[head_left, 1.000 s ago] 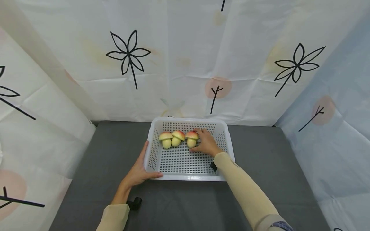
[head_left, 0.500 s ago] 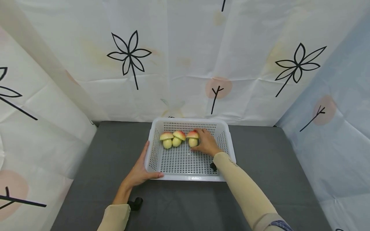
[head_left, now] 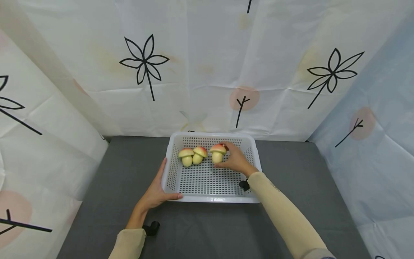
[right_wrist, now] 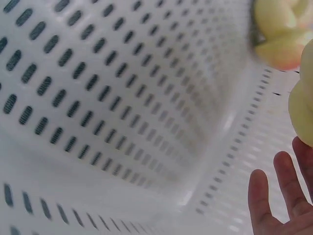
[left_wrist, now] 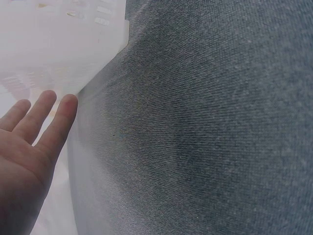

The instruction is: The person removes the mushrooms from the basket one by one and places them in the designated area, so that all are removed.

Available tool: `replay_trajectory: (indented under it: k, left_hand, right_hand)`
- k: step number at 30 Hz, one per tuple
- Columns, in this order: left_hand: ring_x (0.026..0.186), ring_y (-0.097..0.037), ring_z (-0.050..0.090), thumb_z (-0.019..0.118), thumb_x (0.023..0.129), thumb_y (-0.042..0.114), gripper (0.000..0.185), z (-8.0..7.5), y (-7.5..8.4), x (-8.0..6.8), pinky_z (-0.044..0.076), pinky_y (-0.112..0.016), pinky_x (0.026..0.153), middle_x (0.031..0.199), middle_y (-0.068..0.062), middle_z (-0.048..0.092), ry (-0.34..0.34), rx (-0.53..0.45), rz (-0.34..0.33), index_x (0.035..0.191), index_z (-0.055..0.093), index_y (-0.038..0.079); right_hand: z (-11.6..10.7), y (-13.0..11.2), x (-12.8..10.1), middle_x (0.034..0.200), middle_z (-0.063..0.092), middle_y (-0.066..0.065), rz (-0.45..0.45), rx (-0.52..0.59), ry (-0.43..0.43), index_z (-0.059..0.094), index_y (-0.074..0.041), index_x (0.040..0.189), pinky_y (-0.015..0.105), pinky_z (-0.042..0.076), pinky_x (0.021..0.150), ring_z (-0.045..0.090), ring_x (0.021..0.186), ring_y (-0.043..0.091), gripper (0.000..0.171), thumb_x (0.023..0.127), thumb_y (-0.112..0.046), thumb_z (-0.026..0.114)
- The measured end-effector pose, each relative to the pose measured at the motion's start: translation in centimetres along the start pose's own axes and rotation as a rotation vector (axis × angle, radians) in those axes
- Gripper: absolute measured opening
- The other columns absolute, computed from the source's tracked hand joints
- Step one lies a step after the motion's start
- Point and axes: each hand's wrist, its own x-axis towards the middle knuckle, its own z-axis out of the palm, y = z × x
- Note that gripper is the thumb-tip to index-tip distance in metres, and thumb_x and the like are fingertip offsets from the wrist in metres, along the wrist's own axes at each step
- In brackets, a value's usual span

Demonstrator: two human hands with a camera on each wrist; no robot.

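R hand [head_left: 235, 160] pinches mushroom [head_left: 217, 152]; L hand [head_left: 157, 190] steadies basket [head_left: 211, 199].

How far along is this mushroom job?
Two toy mushrooms lie side by side in the white basket. The right hand grips a third mushroom, which looks raised off the basket floor, while the left hand rests flat against the basket's left wall. No other mushrooms show on the grey table, so little seems left.
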Motion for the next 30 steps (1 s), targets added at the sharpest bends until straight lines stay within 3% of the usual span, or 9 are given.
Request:
replay_trajectory:
  k: [12,21,30]
  left_hand:
    - [0.129,-0.052,0.044,0.095,0.069,0.007,0.14,0.0,0.0,0.0,0.048,-0.059,0.091,0.165,-0.018,0.017,0.006,0.013,-0.011,0.163,-0.005,0.034]
    - [0.128,-0.053,0.046,0.094,0.069,0.005,0.14,0.0,0.1,0.0,0.051,-0.058,0.088,0.165,-0.019,0.018,-0.005,-0.014,-0.007,0.163,-0.005,0.034]
    - [0.127,-0.053,0.047,0.094,0.07,0.006,0.14,0.0,0.3,-0.1,0.05,-0.059,0.089,0.165,-0.02,0.017,-0.008,-0.023,-0.014,0.163,-0.006,0.034]
  right_hand:
    - [-3.4,-1.4,-1.1,0.13,0.058,0.006,-0.093,0.161,0.059,0.049,-0.013,0.143,0.058,0.043,0.099,0.053,0.118,0.026,0.086,0.072,-0.023,0.095]
    - [-5.4,-2.0,-2.3,0.132,0.058,0.005,-0.123,0.161,0.115,0.05,-0.013,0.144,0.054,0.044,0.097,0.052,0.121,0.026,0.086,0.072,-0.027,0.095]
    - [-7.6,-0.9,-4.0,0.134,0.057,0.007,-0.106,0.124,0.141,0.046,-0.012,0.147,0.049,0.042,0.097,0.052,0.121,0.027,0.089,0.072,-0.024,0.094]
